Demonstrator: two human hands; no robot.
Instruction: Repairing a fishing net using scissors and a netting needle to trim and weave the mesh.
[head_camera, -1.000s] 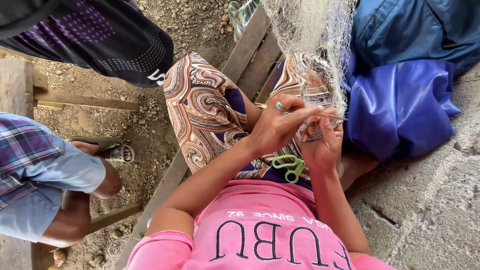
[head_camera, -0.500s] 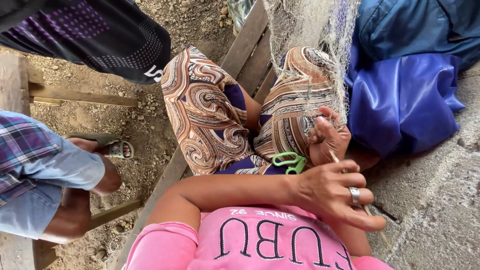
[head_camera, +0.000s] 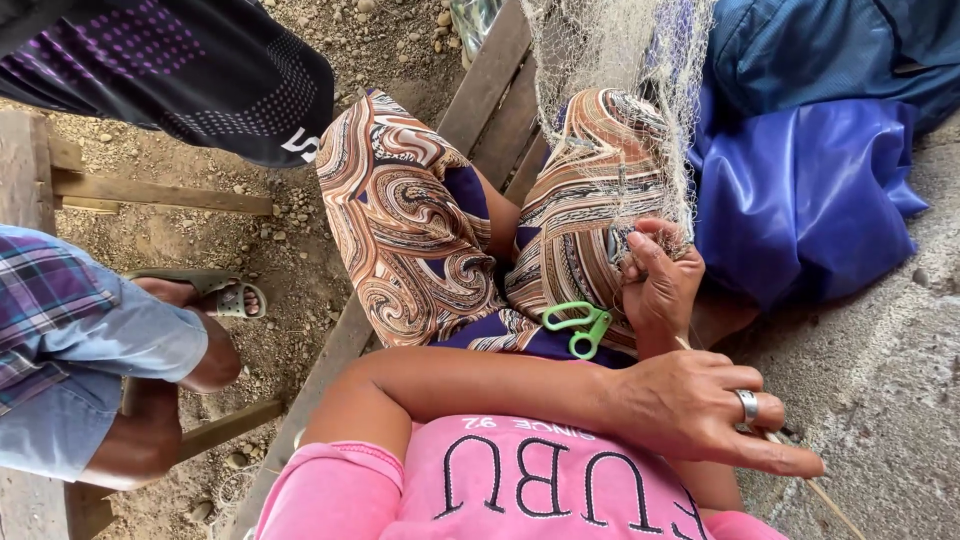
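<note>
A: Where does each hand sit in the head view?

B: The right hand is raised against the lower edge of the fishing net, fingers curled and pinching a fold of the pale mesh over the right knee. The left hand, crossed over the body, lies low at the right side above the concrete floor. A silver ring shows on one finger.

A: Is the left hand closed on anything?

B: Its fingers are bent around a thin, pale stick, which runs out below the fingertips toward the lower right edge. What the stick carries is too fine to tell.

A: And the net itself?

B: It hangs from the top of the frame, drapes over the right thigh of the patterned shorts, and ends at the right hand. Just beside it lies a blue sheet.

A: What lies between the hands?

B: Green-handled scissors rest in the lap, just left of the right hand, touching neither hand.

A: The surroundings?

B: A wooden bench under the legs; at left, another person's sandalled foot on gravel.
</note>
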